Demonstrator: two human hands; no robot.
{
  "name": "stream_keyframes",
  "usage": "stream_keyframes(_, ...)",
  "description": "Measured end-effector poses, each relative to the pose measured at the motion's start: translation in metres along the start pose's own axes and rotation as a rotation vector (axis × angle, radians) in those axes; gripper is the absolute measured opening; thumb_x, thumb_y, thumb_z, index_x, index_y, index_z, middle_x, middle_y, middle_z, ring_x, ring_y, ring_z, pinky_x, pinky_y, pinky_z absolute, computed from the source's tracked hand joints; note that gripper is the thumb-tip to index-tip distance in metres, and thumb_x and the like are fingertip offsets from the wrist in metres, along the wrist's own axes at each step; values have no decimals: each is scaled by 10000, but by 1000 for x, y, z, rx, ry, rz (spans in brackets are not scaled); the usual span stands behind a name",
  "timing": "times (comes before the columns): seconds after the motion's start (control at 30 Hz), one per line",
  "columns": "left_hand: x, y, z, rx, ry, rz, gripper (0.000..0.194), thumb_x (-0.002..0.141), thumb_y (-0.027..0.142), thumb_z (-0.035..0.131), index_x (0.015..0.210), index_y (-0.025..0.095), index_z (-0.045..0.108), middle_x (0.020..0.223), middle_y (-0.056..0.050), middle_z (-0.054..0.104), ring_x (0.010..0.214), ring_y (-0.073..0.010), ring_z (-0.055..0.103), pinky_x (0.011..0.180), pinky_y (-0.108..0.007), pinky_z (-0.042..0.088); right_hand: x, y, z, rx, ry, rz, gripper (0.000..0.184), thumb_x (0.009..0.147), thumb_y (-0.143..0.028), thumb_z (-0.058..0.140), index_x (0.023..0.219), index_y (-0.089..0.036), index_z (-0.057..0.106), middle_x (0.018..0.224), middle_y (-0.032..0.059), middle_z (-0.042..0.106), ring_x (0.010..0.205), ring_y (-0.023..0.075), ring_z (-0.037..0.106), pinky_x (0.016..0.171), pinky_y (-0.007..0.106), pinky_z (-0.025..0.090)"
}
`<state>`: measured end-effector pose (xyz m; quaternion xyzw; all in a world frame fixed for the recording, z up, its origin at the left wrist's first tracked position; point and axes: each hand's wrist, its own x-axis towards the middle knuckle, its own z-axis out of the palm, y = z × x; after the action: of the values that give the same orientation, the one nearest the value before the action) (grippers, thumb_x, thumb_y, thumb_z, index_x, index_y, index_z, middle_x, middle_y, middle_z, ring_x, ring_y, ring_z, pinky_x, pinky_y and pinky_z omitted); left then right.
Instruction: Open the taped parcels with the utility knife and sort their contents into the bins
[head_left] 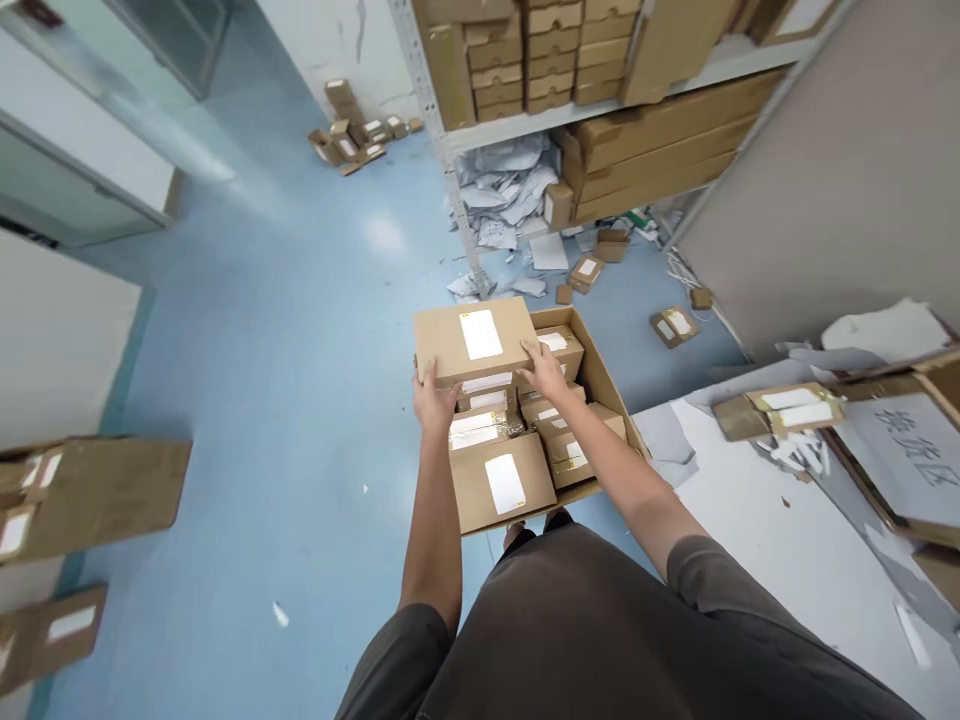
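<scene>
Both my hands grip a brown cardboard box (442, 335) with a white label on its top face. My left hand (435, 402) holds its near left corner, and my right hand (544, 372) has its right end, thumbs toward me. This box sits over the far left part of a larger open carton (600, 385). Inside the carton are several smaller labelled boxes, some wrapped in clear tape. A bigger labelled box (472, 490) lies at the carton's near left. What the held box rests on, if anything, is hidden.
Ahead stands a metal shelf (510, 133) with stacked cardboard boxes and crumpled paper. Small boxes (345, 140) lie by the wall, and others on the blue floor (262, 330). A white table (780, 550) is at right. Large cartons (127, 495) stand at left.
</scene>
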<state>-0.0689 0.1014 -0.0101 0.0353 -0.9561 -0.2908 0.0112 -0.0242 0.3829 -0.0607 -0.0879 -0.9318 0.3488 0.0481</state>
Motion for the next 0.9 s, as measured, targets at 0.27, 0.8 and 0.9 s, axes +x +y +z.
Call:
stream_keyframes(0.27,-37,79,-23,-127,50,417,808,848,399,916,1582,285,599,1672,-177,492,1553,-401,495,1251,-558,477,-109,-10,-107,-99,379,59,752,980,-273,775,1675,-309,491,1572,161,512,1403,351,602,1163,521,551)
stream_keyframes(0.8,-345,293,124,-218,-551,1039,744,834,350,928,1514,258,641,1623,-181,490,1473,-380,578,1164,-491,557,-523,115,-242,-272,888,716,736,926,-229,762,1629,-270,548,1546,178,533,1401,377,600,1137,548,563)
stream_keyframes(0.9,-420,310,160,-217,-663,1116,735,841,341,923,1512,257,634,1612,-176,494,1465,-366,584,1158,-469,563,-600,144,-242,-265,931,822,708,929,-241,745,1614,-263,567,1527,183,546,1370,385,618,1124,561,565)
